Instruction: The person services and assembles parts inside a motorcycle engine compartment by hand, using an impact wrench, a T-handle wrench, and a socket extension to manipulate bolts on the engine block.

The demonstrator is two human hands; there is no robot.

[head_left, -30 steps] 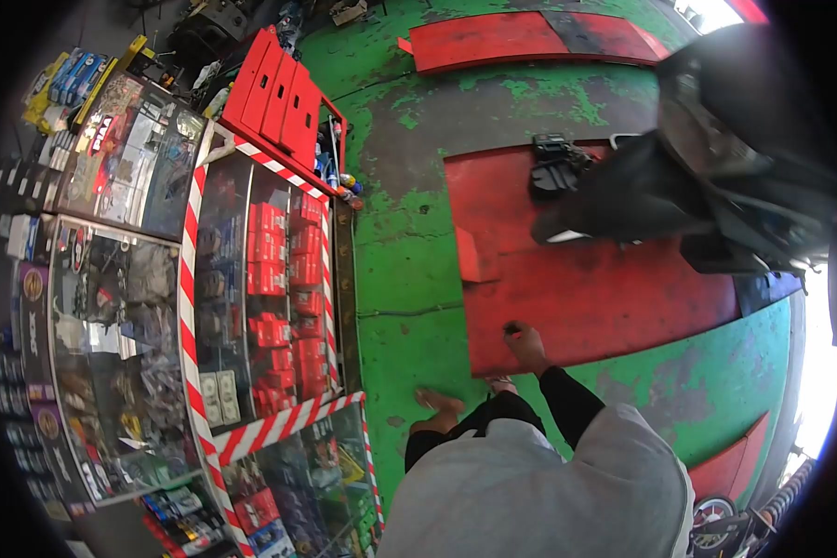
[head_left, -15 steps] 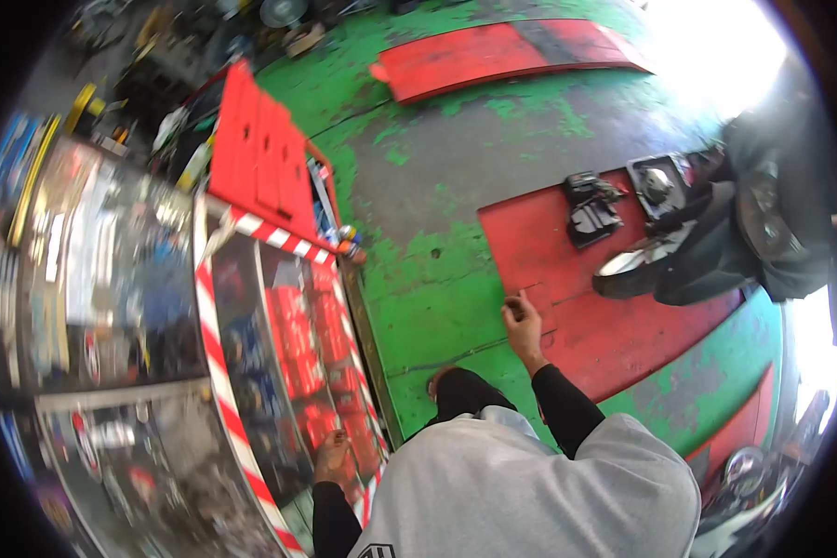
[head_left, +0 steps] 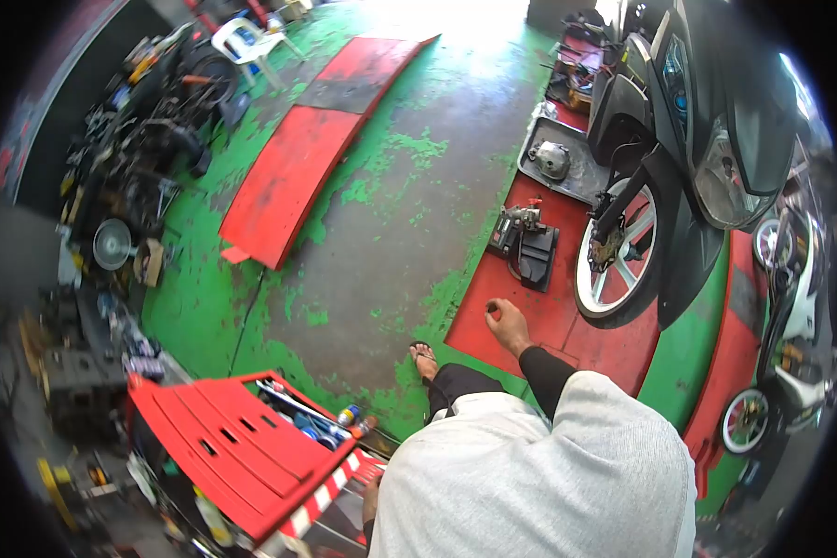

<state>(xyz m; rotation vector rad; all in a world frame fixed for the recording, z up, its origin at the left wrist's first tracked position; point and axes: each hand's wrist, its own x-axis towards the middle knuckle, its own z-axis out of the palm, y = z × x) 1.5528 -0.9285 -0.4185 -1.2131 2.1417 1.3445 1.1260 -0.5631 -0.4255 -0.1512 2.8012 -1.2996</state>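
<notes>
From where I stand, I see a person in a grey shirt (head_left: 539, 465) with a black sleeve (head_left: 549, 377). The right hand (head_left: 507, 326) is over the near end of a red platform (head_left: 609, 352). Its fingers are curled loosely toward the thumb, and I cannot tell if something small is inside them. The left hand (head_left: 372, 499) shows only a little beside the shirt, near the red-and-white striped edge (head_left: 318, 502); about its fingers I cannot tell.

The nearest loose thing to the right hand is a black plastic box (head_left: 538, 260), which lies on the platform, apart from the hand. Just beside the box there is a small metal part (head_left: 527, 216). Beyond them is a grey tray (head_left: 588, 152), and a silver metal cover (head_left: 551, 160) lies in it. The front wheel (head_left: 627, 272) of a dark scooter (head_left: 739, 139) is to the right of these parts, with white spokes.

Near the left hand is a red cabinet (head_left: 228, 442) with slots in its panel, and a can with blue and yellow colours (head_left: 348, 415) is at its corner. A sandalled foot (head_left: 424, 363) is on the worn green floor (head_left: 279, 321).
</notes>
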